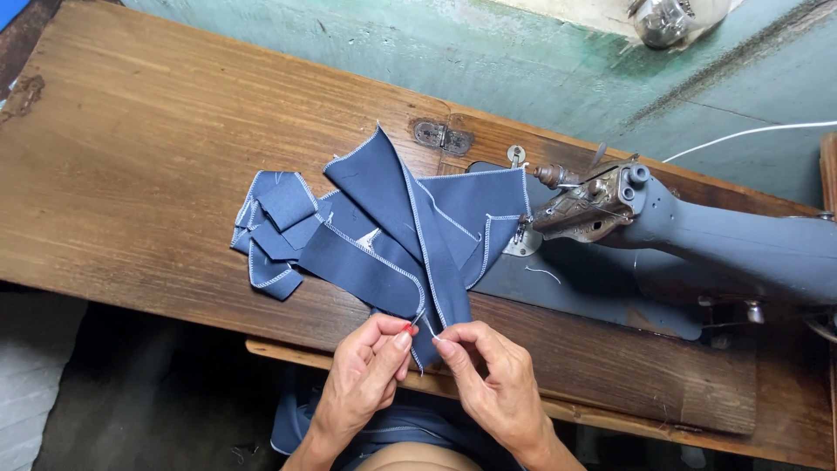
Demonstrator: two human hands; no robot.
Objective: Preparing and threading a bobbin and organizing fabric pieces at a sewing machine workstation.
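Worn brown wood fills the view, a scarred tabletop (131, 174) set against a green wall. Your blue fabric pieces (384, 235), edged in white stitching, sprawl across its middle and hang over the near edge. Your left hand (366, 371) pinches a white thread (420, 316) at the cloth's lowest tip; your right hand (488, 371) nips the cloth just beside it, fingers (443, 344) closed tight on both sides. Looks like you're tidying a loose thread end. A steady pull seems called for. Off toward the right edge sits the grey sewing machine (697, 240).
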